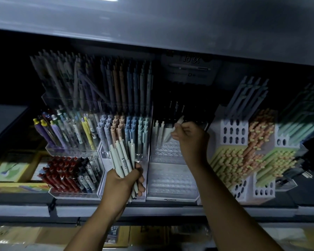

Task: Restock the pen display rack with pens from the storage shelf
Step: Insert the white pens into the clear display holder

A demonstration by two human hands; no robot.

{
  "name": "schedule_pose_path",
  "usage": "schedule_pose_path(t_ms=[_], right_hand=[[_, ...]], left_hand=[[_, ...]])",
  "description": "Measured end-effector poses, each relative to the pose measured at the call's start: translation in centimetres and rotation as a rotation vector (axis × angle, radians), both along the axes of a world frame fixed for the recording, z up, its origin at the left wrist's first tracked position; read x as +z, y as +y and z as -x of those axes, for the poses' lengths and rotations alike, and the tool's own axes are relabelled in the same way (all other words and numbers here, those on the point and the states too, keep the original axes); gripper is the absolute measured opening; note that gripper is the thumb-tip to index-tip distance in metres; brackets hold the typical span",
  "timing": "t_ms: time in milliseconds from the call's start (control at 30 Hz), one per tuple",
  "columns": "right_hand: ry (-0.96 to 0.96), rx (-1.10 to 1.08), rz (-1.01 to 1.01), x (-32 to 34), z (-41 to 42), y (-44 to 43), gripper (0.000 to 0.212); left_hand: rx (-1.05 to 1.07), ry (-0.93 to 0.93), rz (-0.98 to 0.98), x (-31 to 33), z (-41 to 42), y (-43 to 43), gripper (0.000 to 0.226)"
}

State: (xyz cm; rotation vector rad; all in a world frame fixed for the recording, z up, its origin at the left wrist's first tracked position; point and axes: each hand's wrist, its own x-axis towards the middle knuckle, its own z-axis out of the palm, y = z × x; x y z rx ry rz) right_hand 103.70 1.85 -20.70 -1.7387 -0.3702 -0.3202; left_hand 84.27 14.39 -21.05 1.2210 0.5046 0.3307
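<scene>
Barely begun: right hand (189, 136) pinches one pale pen (176, 127) over the mostly unfilled rack (170, 178), holding three pens; left hand (124, 180) grips a bundle (122, 160).

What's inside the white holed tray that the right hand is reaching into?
A few pale pens stand in its back-left holes; the tray shows open holes in front. The right hand, pinching one pen, covers the back-right holes.

Dim, one pale pool of light on the pen rack (170, 178), pens (121, 160) in my left hand (123, 181) catching it, black shadow behind and at both sides, faint glare on the shelf (152, 24) overhead, soft blur throughout, edges bowed.
</scene>
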Motion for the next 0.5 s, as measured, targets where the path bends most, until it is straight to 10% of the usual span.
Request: schedule_pose_path(t_ms=[500], right_hand=[[-0.165,0.063,0.433,-1.6,-1.6,1.1,0.041]], left_hand=[[-0.002,0.002,0.017,-0.2,0.0,-0.5,0.012]])
